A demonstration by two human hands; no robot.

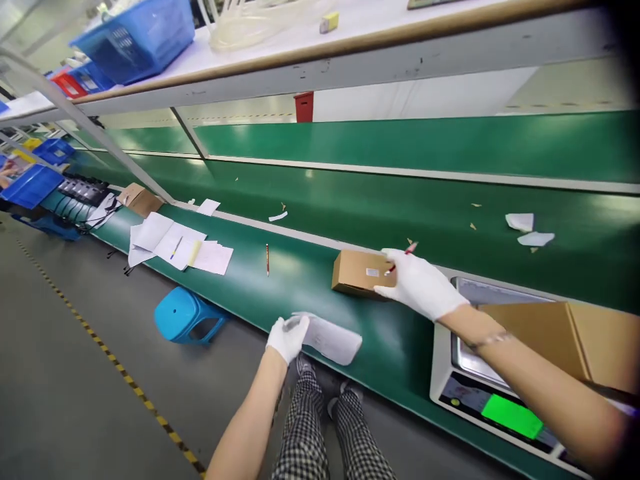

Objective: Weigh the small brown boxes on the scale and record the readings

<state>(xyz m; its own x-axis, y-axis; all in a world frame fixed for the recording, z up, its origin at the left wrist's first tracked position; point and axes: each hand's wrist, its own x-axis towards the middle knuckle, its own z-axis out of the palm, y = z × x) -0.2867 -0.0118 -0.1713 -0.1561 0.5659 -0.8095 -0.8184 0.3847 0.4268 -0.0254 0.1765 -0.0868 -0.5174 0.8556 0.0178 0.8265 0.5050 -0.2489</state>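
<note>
My left hand [289, 339], in a white glove, pinches the left end of a folded white paper [333, 340] at the front edge of the green bench. Also gloved, my right hand [420, 283] has a red-and-white pen [411, 248] tucked between its fingers. The thumb and fingertips of that hand reach round the right end of a small brown cardboard box [360, 272], which bears a white label on its side. Whether they press on the box I cannot tell. A pencil [267, 260] lies on the bench left of the box.
On the right, a scale [443, 367] with a green display carries a larger cardboard box [540, 333]. Papers and an open notebook [175, 243] lie on the left. A blue stool [183, 313] stands below. Paper scraps [520, 221] litter the lower belt behind; a shelf [360, 63] spans above.
</note>
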